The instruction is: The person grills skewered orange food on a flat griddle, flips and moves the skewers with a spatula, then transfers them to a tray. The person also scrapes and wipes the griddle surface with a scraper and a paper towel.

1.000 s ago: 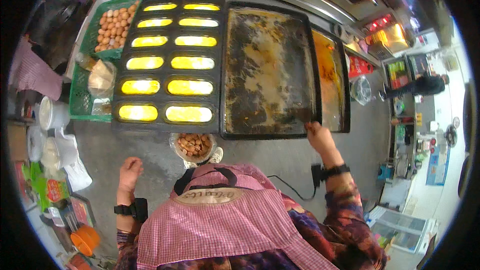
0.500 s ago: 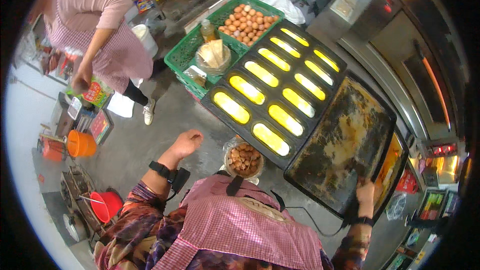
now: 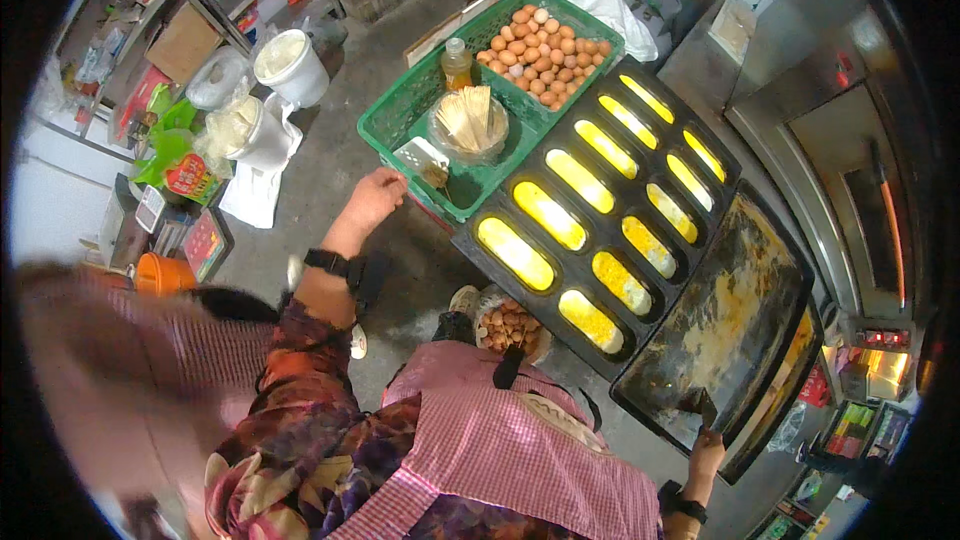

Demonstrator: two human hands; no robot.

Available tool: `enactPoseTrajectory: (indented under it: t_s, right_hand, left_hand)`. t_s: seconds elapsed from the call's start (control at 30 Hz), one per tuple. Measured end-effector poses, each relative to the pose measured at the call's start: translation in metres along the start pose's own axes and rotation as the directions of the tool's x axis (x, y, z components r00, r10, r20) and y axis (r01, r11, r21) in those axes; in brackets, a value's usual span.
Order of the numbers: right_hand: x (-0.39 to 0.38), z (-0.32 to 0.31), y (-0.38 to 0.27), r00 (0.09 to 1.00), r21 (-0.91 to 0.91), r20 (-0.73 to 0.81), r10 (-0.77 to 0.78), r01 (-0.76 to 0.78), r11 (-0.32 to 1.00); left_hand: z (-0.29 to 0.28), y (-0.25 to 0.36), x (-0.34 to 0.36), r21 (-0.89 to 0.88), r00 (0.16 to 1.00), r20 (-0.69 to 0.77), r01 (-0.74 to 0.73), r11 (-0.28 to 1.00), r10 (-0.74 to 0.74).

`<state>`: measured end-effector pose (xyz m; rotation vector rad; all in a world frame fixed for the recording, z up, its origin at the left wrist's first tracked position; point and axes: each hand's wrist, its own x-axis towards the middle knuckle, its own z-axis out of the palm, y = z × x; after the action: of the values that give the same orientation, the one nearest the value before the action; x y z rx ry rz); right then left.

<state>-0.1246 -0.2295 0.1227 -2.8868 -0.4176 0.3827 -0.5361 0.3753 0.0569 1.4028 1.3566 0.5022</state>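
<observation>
My right hand (image 3: 706,452) grips a small metal scraper (image 3: 707,408), its blade at the near edge of a flat, stained griddle plate (image 3: 738,275). My left hand (image 3: 376,200) is empty, fingers loosely bent, beside the near left corner of a green plastic crate (image 3: 395,112). Left of the plate lies a black mould pan (image 3: 588,248), its two rows of oval hollows filled with yellow and white egg. Inside the crate are brown eggs (image 3: 545,52), a bottle of amber liquid (image 3: 457,66), a bowl of flat wooden sticks (image 3: 468,122) and a white slotted turner (image 3: 421,156).
A bag-lined container of eggshells (image 3: 508,326) stands on the floor below the pan. Another person (image 3: 150,380), blurred, is close at my left. White buckets (image 3: 292,68) and shelves stand at far left. A steel oven (image 3: 840,160) is beyond the pan at right.
The other person has moved from the far left to close beside my left arm. My left hand has come nearer the crate. My right hand has drawn back toward the plate's near edge.
</observation>
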Motion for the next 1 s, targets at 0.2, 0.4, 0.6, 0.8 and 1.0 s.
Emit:
enactPoseTrajectory:
  t_s: [0.2,0.4,0.6,0.8,1.0]
  right_hand:
    - [0.006,0.023,-0.015,0.996,-0.119,0.024,-0.084,0.086,0.989]
    - [0.001,0.029,-0.034,0.996,-0.083,-0.003,0.091,-0.091,0.992]
    - [0.001,0.032,-0.02,0.979,-0.124,0.016,0.202,-0.199,0.972]
    - [-0.007,0.043,0.002,0.949,0.178,0.098,0.3,-0.314,0.933]
    - [-0.015,0.038,-0.016,0.978,0.078,-0.012,0.208,-0.207,0.975]
  left_hand:
    - [-0.03,0.003,0.105,0.392,0.986,0.104,-0.16,0.906,0.129]
    - [-0.033,-0.007,0.203,0.738,0.843,0.535,-0.436,0.516,-0.053]
    - [0.0,-0.032,0.266,0.811,0.771,0.564,-0.45,0.374,-0.297]
    - [0.034,-0.052,0.295,0.837,0.734,0.534,-0.527,0.143,-0.419]
    - [0.041,-0.056,0.302,0.854,0.766,0.48,-0.52,0.027,-0.428]
